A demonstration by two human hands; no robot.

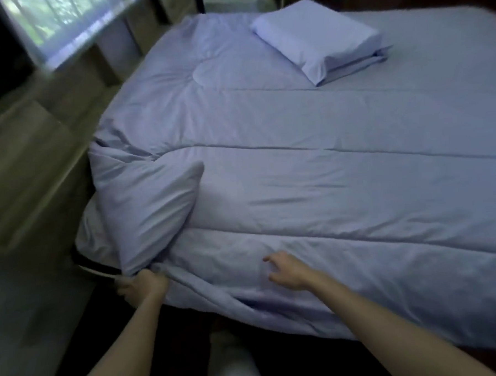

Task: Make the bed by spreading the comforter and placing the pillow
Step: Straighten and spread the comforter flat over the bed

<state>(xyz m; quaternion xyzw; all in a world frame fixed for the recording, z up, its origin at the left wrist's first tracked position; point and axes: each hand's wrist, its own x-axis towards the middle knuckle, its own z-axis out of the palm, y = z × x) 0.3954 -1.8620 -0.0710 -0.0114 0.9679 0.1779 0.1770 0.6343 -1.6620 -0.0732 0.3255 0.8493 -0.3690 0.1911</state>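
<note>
My left hand [144,285] grips the comforter [312,184] corner; right hand [285,269] open, resting on it.

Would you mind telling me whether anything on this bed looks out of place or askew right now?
One corner of the comforter, nearest the left hand, is folded back on itself into a raised flap instead of lying flat. The pillow also lies at an angle to the bed's edges, on folded bedding.
</note>
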